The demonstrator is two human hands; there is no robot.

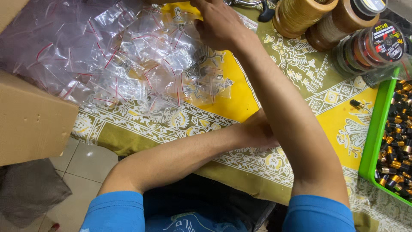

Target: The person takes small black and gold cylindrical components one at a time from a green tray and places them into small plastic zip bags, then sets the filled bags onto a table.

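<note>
A heap of small clear plastic zip bags with red seal strips lies on a yellow patterned cloth at the upper left. My right hand reaches far forward to the right edge of that heap, fingers curled, thumb and fingers pinching one small bag. My left hand rests on the cloth near the front edge. It is mostly hidden behind my right forearm, so its fingers do not show.
A green tray of several small black-and-gold parts sits at the right. Spools of line and wound cord stand at the top right. One loose black part lies on the cloth. A cardboard box is at the left.
</note>
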